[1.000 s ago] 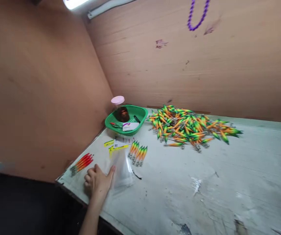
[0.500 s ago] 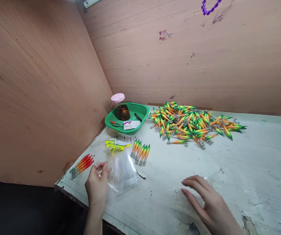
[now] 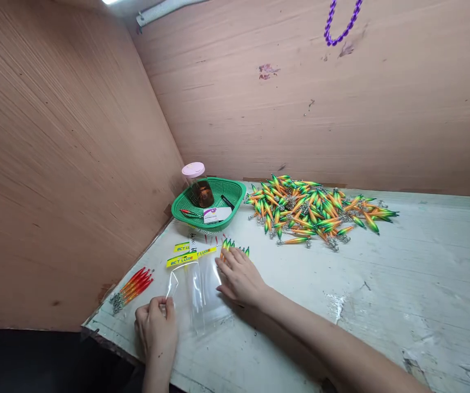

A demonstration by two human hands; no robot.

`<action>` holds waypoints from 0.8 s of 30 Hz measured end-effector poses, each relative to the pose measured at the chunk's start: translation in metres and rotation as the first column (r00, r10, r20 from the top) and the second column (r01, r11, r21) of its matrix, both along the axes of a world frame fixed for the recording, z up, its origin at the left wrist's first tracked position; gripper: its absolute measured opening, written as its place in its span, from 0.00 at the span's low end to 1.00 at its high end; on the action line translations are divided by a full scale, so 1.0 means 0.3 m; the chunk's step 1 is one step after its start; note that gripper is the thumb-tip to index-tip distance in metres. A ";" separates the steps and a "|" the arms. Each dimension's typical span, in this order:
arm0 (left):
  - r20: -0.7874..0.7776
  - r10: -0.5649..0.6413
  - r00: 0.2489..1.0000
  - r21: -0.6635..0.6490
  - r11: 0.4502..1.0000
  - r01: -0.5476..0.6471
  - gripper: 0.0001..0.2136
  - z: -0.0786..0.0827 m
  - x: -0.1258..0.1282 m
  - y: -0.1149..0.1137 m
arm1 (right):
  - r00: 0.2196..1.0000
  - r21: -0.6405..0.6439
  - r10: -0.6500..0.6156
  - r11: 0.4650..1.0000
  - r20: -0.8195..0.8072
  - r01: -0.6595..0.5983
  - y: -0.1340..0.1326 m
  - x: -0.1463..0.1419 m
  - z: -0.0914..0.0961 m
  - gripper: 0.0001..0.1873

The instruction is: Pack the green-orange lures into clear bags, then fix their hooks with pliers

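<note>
My left hand (image 3: 156, 330) pinches the near edge of a clear plastic bag (image 3: 196, 289) with a yellow label, which lies on the white table (image 3: 382, 284) atop other such bags. My right hand (image 3: 241, 278) rests palm down over a small row of orange-green lures (image 3: 235, 248), fingers curled around them; whether it grips them is unclear. A few red-orange lures (image 3: 132, 286) lie left of the bags.
A big heap of orange-green lures (image 3: 312, 210) sits at the back of the table. A green basket (image 3: 189, 210) holding a jar with a pink lid (image 3: 194, 170), a pen and a card stands in the corner. Wooden walls close in left and behind. Purple beads (image 3: 341, 27) hang above.
My right hand came in from the lower right and now lies on the small row of lures. My left hand slid toward me, lifting a bag's corner. The camera shifted slightly.
</note>
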State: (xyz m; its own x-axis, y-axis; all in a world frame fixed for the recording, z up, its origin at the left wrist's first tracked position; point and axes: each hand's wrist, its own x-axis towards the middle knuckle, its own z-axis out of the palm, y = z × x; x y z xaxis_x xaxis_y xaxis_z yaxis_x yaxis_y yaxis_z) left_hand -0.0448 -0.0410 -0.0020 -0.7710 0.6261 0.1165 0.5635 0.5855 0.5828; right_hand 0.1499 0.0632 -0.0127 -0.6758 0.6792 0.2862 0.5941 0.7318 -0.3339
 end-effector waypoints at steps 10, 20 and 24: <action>0.529 -0.201 0.824 0.553 0.819 -0.155 0.07 0.069 0.041 -0.002 | 0.996 0.029 0.018 0.999 0.084 -0.020 0.027 0.062 -0.033 0.22; 0.965 -0.251 0.074 0.261 0.902 -0.344 0.17 0.139 0.313 0.055 | 0.995 0.005 0.002 1.000 0.098 -0.003 -0.099 0.529 -0.048 0.24; 0.985 -0.166 -0.054 0.145 0.949 -0.279 0.11 0.133 0.446 0.089 | 0.997 -0.007 -0.079 0.997 0.025 0.079 -0.125 0.680 -0.008 0.35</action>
State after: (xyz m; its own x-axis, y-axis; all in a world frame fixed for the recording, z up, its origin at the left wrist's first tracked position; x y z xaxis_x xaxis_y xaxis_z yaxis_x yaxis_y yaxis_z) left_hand 0.0891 -0.0144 0.0378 -0.2443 0.6916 -0.6798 -0.7527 0.3068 0.5826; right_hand 0.3538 0.0256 -0.0150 -0.6267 0.7332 0.2639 0.6584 0.6794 -0.3240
